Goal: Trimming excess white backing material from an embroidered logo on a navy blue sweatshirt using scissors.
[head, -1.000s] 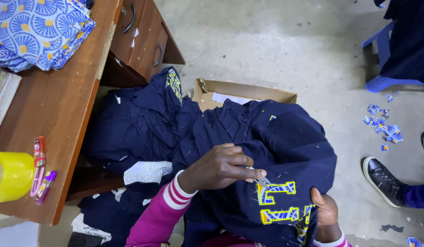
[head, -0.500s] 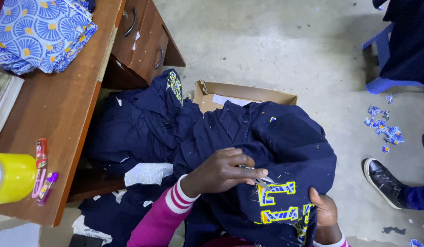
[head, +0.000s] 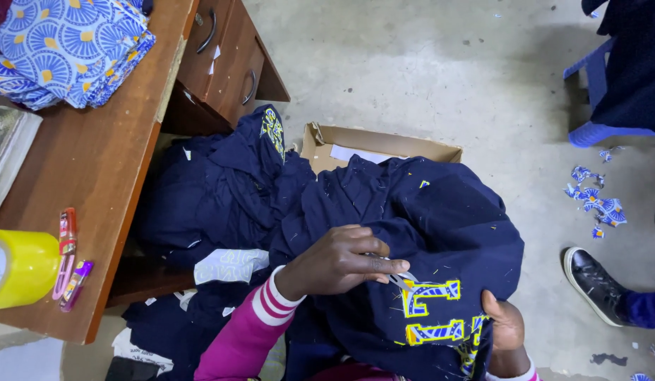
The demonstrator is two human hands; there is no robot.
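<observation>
Trimming step: small snips [head: 400, 279] gripped in left hand [head: 339, 261] fingers at yellow lettering [head: 430, 291] | navy garment [head: 440, 233] pinched taut by right hand [head: 505, 326] | next cut judged to need blades close to stitching.

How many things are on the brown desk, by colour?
Yellow: 1, a tape roll
Red: 1, a small lighter-like stick
Purple: 1, a small stick
Blue-patterned: 1, a folded cloth stack
Grey: 1, a book or pad at the desk edge
Total: 5
</observation>
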